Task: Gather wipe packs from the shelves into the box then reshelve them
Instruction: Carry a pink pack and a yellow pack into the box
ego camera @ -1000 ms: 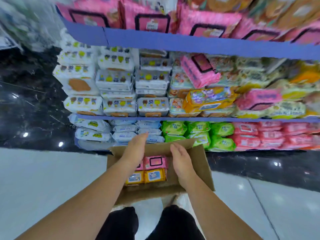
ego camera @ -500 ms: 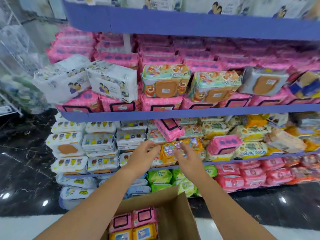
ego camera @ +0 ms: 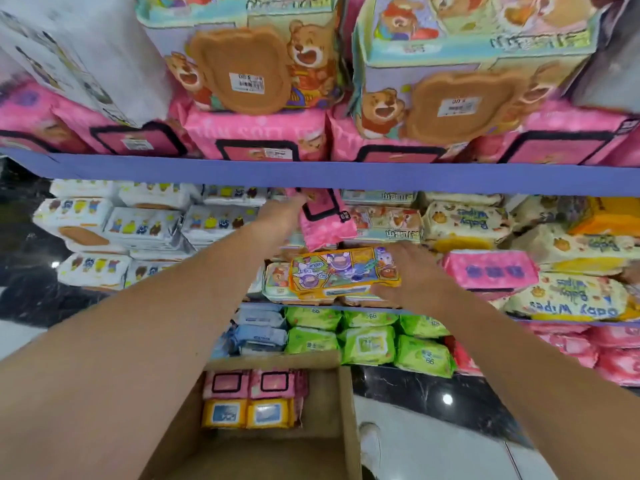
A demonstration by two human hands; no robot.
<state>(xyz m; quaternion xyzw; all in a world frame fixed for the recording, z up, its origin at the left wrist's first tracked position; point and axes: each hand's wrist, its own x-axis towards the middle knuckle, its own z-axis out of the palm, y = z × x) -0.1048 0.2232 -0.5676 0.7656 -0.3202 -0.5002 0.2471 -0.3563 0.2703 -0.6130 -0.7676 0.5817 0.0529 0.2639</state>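
Pink pack (ego camera: 327, 220), orange cartoon pack (ego camera: 341, 271)

Over on the right, a cream pack (ego camera: 568, 303) shows "Baby Wipes" in blue letters, upside-down from here; farther back and to the left, a second cream pack (ego camera: 467, 220) carries the same two words, also inverted; lower down, the green packs (ego camera: 426, 355) bear a number that reads as "99" from this angle; up top, a white price sticker (ego camera: 246, 81) on a bear pack (ego camera: 304, 53) shows a "$", digits too blurred; lettering on the pink packs (ego camera: 256, 133) is unreadable.
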